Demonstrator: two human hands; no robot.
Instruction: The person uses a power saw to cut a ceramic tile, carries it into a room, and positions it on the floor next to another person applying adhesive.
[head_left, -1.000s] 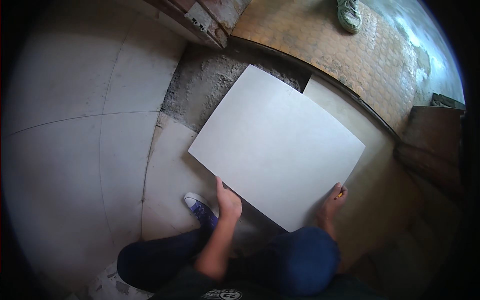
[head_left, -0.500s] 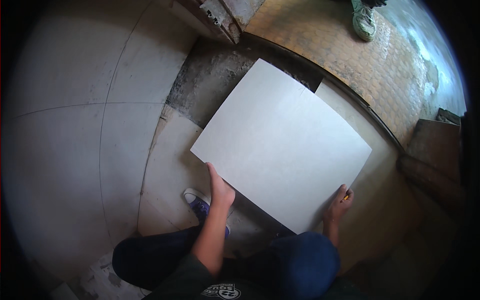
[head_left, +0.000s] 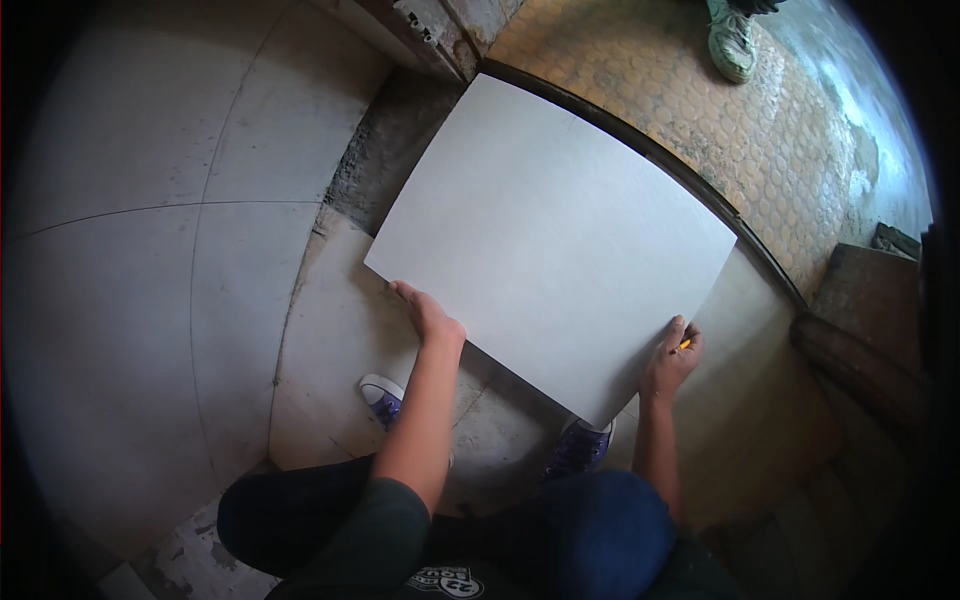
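A large, plain off-white floor tile is held out in front of me, tilted across the view, over a bare cement strip. My left hand grips its near left edge, thumb side along the rim and the other fingers out of sight underneath. At the right edge my right hand holds the tile, and a small yellow pencil-like stick pokes out between its fingers. The tile's far edge reaches close to a dark floor strip. Whether the tile touches the floor there, I cannot tell.
Large pale tiles cover the floor at left. Beyond the dark strip lies a yellowish pebble-patterned floor, where another person's shoe stands. A door frame rises at the top. My purple sneakers are below the tile.
Both hands have carried the tile away from me, up toward the dark strip and door frame. It now covers more of the bare cement, and my right sneaker has come into view.
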